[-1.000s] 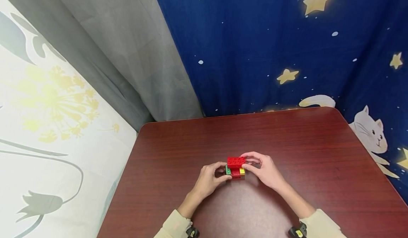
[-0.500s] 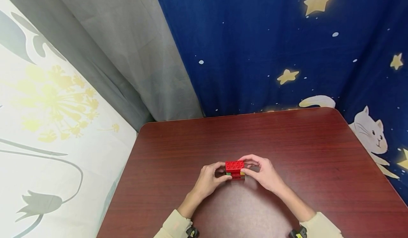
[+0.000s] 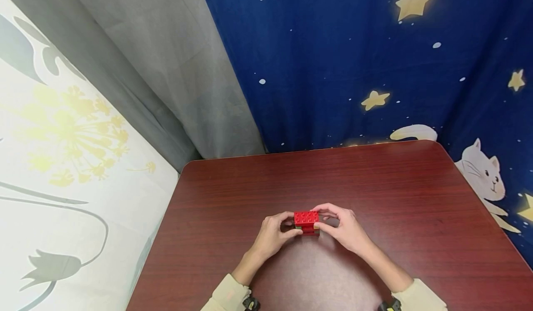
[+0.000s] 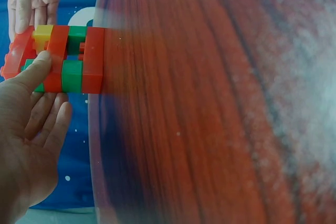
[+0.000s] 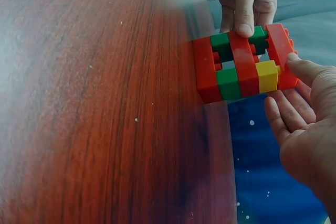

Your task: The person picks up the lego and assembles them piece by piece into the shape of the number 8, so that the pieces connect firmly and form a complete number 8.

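Observation:
A toy-brick stack stands on the table, with long red bricks at its bottom, middle and top. Two green bricks separate the bottom red brick from the middle red brick. Above that sit a yellow brick on the right and a green one on the left. My left hand grips the stack's left end, thumb on the middle red brick. My right hand pinches the right end of the top red brick. Studs show in a narrow gap beneath that brick.
The dark red wooden table extends around both hands. Beyond its far edge hangs a blue star-patterned curtain, with a grey curtain beside it. A white patterned cloth is at the left.
My right hand has brought the top red brick down and slightly left, over the green and yellow bricks, which it now mostly covers. The left hand has stayed in place.

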### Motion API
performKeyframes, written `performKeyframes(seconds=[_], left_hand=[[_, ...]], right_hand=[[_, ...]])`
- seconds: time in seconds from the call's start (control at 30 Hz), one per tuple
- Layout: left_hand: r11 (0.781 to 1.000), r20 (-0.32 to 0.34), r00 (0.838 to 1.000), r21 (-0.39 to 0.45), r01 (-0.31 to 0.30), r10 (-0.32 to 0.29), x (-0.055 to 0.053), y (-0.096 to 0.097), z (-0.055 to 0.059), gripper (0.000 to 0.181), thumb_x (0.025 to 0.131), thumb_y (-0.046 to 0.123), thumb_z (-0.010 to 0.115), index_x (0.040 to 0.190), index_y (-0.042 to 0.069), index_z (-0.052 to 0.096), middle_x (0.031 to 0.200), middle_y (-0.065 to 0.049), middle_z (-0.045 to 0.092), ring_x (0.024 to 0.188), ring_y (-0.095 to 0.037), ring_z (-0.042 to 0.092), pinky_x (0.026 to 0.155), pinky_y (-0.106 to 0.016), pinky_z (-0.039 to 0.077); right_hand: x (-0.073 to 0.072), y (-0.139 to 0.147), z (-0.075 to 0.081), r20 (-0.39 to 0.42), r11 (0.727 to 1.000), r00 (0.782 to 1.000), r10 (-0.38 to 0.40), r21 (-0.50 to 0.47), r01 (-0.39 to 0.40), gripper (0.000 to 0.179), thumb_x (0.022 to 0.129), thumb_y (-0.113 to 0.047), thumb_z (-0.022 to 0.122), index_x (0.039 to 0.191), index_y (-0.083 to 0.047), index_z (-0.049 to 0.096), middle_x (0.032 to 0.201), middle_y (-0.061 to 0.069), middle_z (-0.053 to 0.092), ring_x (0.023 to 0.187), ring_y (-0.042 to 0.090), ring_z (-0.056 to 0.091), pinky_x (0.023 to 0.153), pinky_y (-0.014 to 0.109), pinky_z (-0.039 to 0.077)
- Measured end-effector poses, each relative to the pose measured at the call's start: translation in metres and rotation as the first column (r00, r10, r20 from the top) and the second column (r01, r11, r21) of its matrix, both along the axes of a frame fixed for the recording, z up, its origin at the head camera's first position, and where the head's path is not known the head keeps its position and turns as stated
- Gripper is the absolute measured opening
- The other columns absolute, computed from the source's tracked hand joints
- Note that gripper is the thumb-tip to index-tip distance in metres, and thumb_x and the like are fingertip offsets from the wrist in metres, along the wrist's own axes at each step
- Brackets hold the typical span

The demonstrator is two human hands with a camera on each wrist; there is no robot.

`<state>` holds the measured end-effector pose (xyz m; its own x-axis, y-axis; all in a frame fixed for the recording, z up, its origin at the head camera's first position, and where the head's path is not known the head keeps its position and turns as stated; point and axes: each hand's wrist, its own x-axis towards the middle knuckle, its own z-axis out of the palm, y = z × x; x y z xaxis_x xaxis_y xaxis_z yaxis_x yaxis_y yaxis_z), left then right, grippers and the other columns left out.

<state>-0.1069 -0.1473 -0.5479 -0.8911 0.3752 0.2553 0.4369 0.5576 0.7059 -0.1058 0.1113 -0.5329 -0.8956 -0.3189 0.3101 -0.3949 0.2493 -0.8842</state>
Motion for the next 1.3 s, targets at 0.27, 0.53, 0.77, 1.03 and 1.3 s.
performKeyframes(seconds=[0.27,0.53,0.77,1.03,1.3], left_hand=[[1.0,-0.002,1.0,0.018,0.007,-0.007,0.0,0.0,0.0,0.038,0.084,0.021,0.092,0.117,0.011,0.076,0.106,0.0,0.08,0.093,-0.006,0.074,0.083,-0.032,0.063],[1.0,-0.008,1.0,0.023,0.011,-0.011,0.0,0.0,0.0,0.038,0.084,0.02,0.092,0.117,0.01,0.076,0.105,-0.001,0.08,0.094,-0.006,0.074,0.082,-0.032,0.063],[1.0,-0.016,1.0,0.02,0.011,-0.011,0.0,0.0,-0.001,0.039,0.084,0.02,0.092,0.117,0.01,0.076,0.105,-0.001,0.08,0.094,-0.007,0.075,0.082,-0.031,0.063],[1.0,-0.005,1.0,0.024,0.009,-0.009,0.001,0.0,0.0,0.039,0.084,0.02,0.092,0.118,0.009,0.076,0.106,-0.002,0.08,0.095,-0.009,0.075,0.083,-0.03,0.063],[1.0,0.0,1.0,0.016,0.003,-0.003,0.001,0.0,0.0,0.038,0.085,0.022,0.092,0.118,0.011,0.076,0.107,-0.001,0.08,0.095,-0.006,0.075,0.083,-0.031,0.063]], right_hand=[[0.0,-0.001,-0.001,-0.043,1.0,0.999,-0.003,-0.006,0.003,0.033,0.09,-0.011,0.087,0.12,-0.018,0.075,0.111,-0.002,0.079,0.095,0.016,0.075,0.084,0.045,0.063],[0.001,-0.001,-0.005,-0.081,1.0,0.997,-0.007,-0.019,0.005,0.035,0.089,-0.01,0.088,0.121,-0.016,0.075,0.112,0.001,0.079,0.094,0.017,0.075,0.082,0.044,0.064],[0.002,-0.002,-0.008,-0.063,0.998,0.998,0.019,-0.065,-0.023,0.042,0.091,-0.008,0.085,0.131,-0.011,0.072,0.121,0.005,0.077,0.106,0.018,0.074,0.086,0.042,0.062],[0.005,-0.004,-0.011,0.036,0.993,0.999,0.003,-0.12,0.001,0.035,0.098,-0.014,0.08,0.133,-0.012,0.075,0.12,0.003,0.078,0.106,0.015,0.074,0.089,0.035,0.062],[0.005,-0.006,-0.016,0.001,0.993,1.0,-0.018,-0.117,0.018,0.032,0.097,-0.01,0.08,0.129,-0.01,0.076,0.116,0.003,0.079,0.103,0.017,0.075,0.086,0.034,0.062]])
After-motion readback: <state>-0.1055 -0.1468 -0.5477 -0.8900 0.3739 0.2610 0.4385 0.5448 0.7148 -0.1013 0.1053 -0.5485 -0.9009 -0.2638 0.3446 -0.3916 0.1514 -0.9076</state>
